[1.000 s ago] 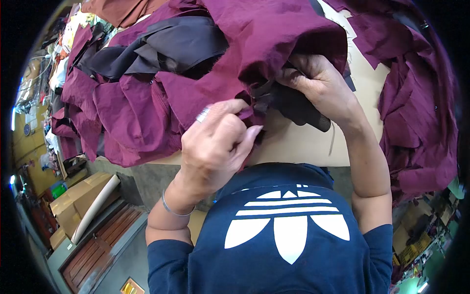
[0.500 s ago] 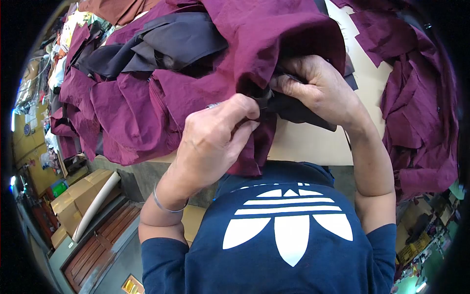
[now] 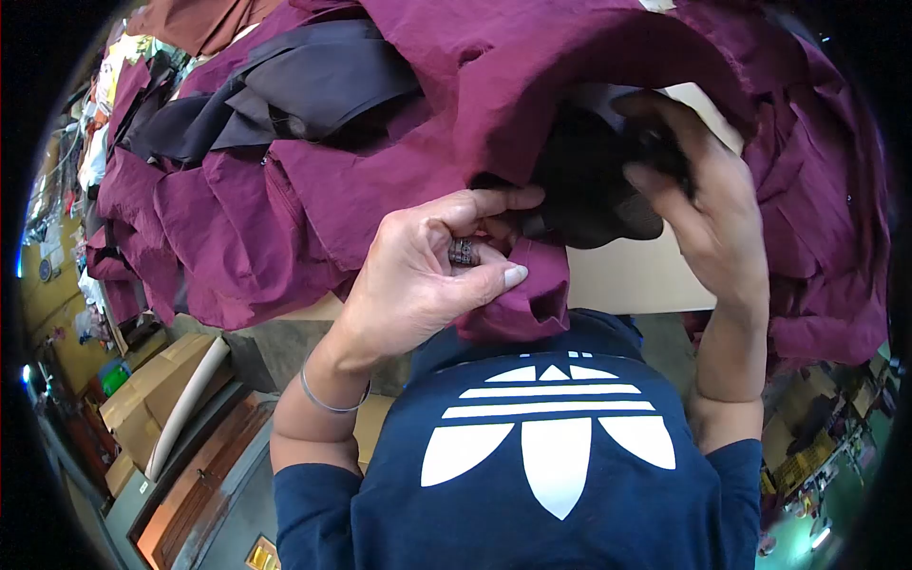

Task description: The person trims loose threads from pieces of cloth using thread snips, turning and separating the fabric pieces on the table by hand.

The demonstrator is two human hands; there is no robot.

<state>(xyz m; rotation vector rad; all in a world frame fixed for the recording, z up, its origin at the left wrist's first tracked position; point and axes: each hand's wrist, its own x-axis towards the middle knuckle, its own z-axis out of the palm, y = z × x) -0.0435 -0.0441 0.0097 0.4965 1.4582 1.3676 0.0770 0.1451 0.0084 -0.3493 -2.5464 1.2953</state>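
Observation:
A large maroon cloth [image 3: 494,57] drapes across the work surface and bends over a black cloth piece [image 3: 594,180]. My left hand [image 3: 418,261] is at the lower edge of the maroon cloth, its ringed fingers curled on a small maroon fold [image 3: 537,294]. Its forefinger and thumb point away from each other, the thumb lying along that fold. To the right, my right hand [image 3: 712,204] has its thumb and fingers around the black cloth, partly in shadow. Some of its fingertips are hidden in the dark material.
Behind my left hand lies heaped maroon cloth [image 3: 228,228] with black pieces [image 3: 332,76] on top. More maroon cloth [image 3: 817,209] hangs on the right. A pale table top [image 3: 636,275] shows between. Cardboard boxes [image 3: 142,380] and a long roll [image 3: 190,404] stand lower left.
My right hand has moved right with the black cloth, spreading it wider. My left hand has gone from a pinch to thumb and forefinger apart. The maroon fold below has shifted right.

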